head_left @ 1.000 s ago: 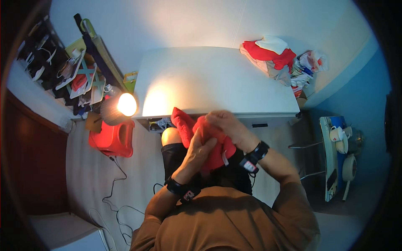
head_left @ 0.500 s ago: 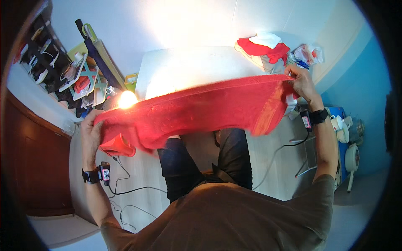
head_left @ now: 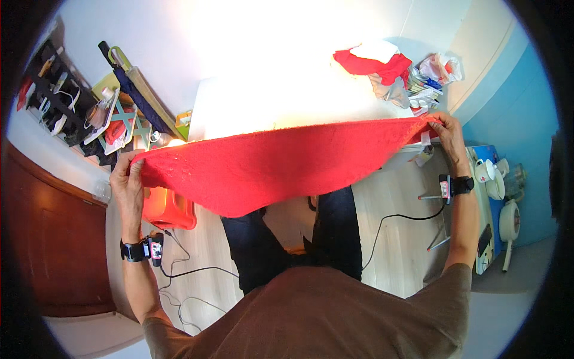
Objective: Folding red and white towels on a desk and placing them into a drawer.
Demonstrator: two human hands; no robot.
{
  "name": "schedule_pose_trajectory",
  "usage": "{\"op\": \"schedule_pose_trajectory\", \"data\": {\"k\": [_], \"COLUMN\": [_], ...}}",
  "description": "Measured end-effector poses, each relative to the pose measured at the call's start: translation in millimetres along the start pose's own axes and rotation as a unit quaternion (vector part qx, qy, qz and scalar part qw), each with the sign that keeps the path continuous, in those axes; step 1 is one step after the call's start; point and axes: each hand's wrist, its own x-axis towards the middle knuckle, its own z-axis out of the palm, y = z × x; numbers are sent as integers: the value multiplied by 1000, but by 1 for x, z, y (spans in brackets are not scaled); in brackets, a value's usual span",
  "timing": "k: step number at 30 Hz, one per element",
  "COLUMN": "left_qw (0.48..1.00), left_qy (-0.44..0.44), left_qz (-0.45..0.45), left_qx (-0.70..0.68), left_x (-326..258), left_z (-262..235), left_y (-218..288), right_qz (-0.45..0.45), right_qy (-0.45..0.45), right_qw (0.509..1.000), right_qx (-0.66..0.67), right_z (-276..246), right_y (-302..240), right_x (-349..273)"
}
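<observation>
A red towel [head_left: 281, 161] is stretched wide between my two hands, above my lap and the near edge of the white table [head_left: 251, 102]. Its upper edge runs nearly straight while the lower part sags toward my knees. At the left corner my left hand [head_left: 127, 176] pinches the cloth between thumb and fingers. The opposite corner is gripped by my right hand [head_left: 449, 134], closed on the edge. Part of the table is hidden behind the towel.
Folded red and white cloths [head_left: 376, 63] lie at the table's back right, beside a plastic bag [head_left: 442, 67]. A red plastic stool [head_left: 170, 209] stands under my left hand. Cables [head_left: 197, 274] cross the floor. A side table with white cookware [head_left: 509, 221] is at right.
The towel has been pulled tauter and its right side has dropped slightly. My right hand has moved outward and down; the lower edge now hangs in a smoother curve.
</observation>
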Motion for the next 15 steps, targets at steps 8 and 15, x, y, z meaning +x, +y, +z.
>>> {"op": "schedule_pose_trajectory", "data": {"k": [8,15], "left_qw": [999,997], "left_qy": [31,50], "left_qz": [32,56], "left_qx": [8,1], "left_x": [79,185], "left_z": [70,163], "left_y": [-29,-121], "right_qz": [12,32], "right_qy": [63,63], "right_qw": [993,991], "right_qx": [96,113], "right_z": [27,99], "right_y": [65,118], "right_x": [61,169]}}
